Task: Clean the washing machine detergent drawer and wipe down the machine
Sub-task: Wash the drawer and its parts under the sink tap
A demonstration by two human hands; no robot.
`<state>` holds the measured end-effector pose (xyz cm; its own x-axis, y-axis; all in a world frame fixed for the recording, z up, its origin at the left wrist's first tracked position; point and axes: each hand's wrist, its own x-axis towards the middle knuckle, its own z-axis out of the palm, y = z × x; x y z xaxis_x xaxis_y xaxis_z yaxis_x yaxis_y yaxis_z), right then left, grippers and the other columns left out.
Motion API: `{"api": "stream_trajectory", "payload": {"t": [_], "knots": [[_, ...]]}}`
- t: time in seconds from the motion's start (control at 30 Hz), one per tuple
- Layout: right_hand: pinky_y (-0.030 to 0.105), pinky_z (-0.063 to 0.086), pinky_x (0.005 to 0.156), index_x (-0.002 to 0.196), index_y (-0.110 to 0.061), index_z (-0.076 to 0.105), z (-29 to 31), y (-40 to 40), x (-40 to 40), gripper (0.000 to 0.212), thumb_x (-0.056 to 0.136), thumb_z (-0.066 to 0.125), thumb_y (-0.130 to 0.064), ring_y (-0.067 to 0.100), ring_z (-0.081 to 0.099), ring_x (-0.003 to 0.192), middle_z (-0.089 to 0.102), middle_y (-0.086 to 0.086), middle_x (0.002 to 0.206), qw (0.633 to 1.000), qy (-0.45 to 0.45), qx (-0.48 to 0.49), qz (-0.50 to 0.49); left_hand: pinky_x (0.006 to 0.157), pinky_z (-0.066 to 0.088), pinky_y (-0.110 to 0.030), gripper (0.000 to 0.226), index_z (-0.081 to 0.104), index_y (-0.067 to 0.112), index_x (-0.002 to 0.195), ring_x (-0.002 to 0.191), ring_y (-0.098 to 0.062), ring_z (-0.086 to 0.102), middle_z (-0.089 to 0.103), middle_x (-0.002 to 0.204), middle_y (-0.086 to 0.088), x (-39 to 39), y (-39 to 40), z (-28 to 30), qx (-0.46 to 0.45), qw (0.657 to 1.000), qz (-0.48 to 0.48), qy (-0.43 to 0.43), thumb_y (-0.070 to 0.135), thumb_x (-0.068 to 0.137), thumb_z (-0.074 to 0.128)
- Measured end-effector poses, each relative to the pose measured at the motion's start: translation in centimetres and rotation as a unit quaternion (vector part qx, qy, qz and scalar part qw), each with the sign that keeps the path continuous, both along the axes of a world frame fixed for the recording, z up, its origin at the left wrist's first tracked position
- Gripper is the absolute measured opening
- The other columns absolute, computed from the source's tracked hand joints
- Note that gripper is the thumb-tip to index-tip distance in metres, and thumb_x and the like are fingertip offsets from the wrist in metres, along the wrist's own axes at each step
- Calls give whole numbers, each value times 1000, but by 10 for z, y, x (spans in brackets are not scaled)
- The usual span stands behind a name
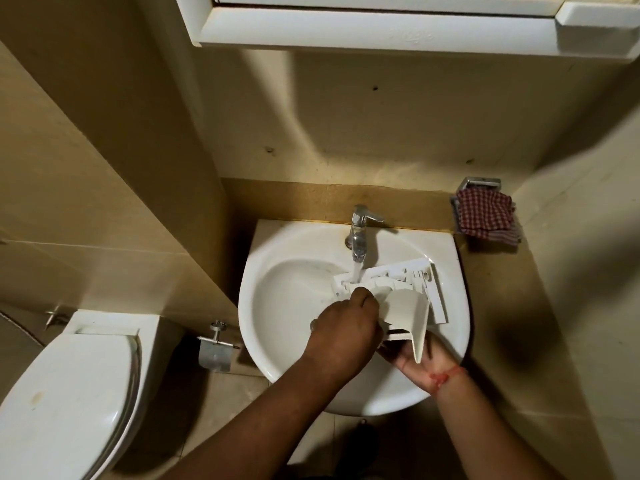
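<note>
The white plastic detergent drawer (405, 299) lies tilted over the white sink (277, 327), under water running from the chrome tap (360, 233). My right hand (420, 362), palm up with a red thread at the wrist, holds the drawer from below at its near end. My left hand (346, 327) is on top of the drawer with its fingers curled into a compartment; whether it holds a cloth or brush is hidden.
A red checked cloth (486, 216) hangs on a metal holder on the wall right of the sink. A toilet (65, 393) stands at the lower left, with a metal paper holder (216, 351) beside it. A white cabinet (381, 26) hangs overhead.
</note>
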<state>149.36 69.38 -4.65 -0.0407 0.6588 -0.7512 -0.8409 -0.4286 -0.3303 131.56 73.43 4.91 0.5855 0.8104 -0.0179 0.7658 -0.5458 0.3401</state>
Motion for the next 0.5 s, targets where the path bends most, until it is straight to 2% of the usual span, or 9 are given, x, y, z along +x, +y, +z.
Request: {"api": "stream_trajectory", "payload": {"t": [0.07,0.1,0.13,0.2,0.23,0.27,0.33,0.4,0.5], "knots": [[57,35,109,132,-3,56,0,0,0,50,82,61,-11,42,50,129,55,23,137,1000,-7,-19,-21,51,46,-41,28,57,5,102,64,-37,57,54,105,-11,-7,2,-3,-3,1000,-4,-15,23,83,47],[56,39,107,128,-2,58,2,1,-1,44,85,57,-9,40,53,126,56,23,135,999,-29,-31,-27,54,47,-43,30,55,6,104,68,-36,57,53,108,-9,-12,3,-5,-13,1000,3,-26,26,85,44],[54,48,99,121,-1,59,0,3,1,33,90,49,-7,37,61,116,61,22,127,997,-58,-50,-32,57,48,-44,34,54,8,105,71,-35,57,51,111,-7,-18,4,-7,-27,999,12,-42,31,85,39],[44,60,72,101,2,59,-5,6,8,26,97,33,-1,30,69,84,69,18,92,989,-107,-87,-50,63,51,-44,42,52,12,104,78,-29,58,48,115,-1,-28,7,-11,-63,994,19,-86,38,79,30],[39,61,63,93,2,57,-4,6,11,26,98,31,1,28,66,77,67,16,80,987,-116,-96,-51,65,51,-43,39,52,14,102,80,-26,59,48,115,2,-34,9,-12,-80,991,16,-107,38,79,31],[37,62,61,88,1,55,-2,7,12,25,97,32,2,28,63,77,67,15,74,987,-123,-91,-45,67,51,-41,32,52,15,100,80,-24,60,48,115,4,-39,11,-14,-92,988,14,-127,34,80,36],[38,60,73,87,1,54,4,7,14,19,98,38,0,31,63,82,68,19,77,989,-129,-70,-29,70,51,-36,16,51,18,99,81,-20,61,47,114,8,-48,16,-16,-102,982,24,-154,20,84,46],[40,55,87,92,-1,54,9,10,16,13,99,42,-4,35,65,89,66,24,93,990,-128,-53,12,71,50,-33,13,51,20,97,84,-19,61,48,114,9,-55,22,-16,-105,979,42,-168,14,86,49],[40,52,90,85,-1,52,15,10,17,17,98,41,0,36,64,96,61,23,99,981,-168,-49,81,71,52,-35,13,53,19,95,84,-19,61,49,114,9,-62,30,-14,-106,977,47,-179,18,84,45]]}}
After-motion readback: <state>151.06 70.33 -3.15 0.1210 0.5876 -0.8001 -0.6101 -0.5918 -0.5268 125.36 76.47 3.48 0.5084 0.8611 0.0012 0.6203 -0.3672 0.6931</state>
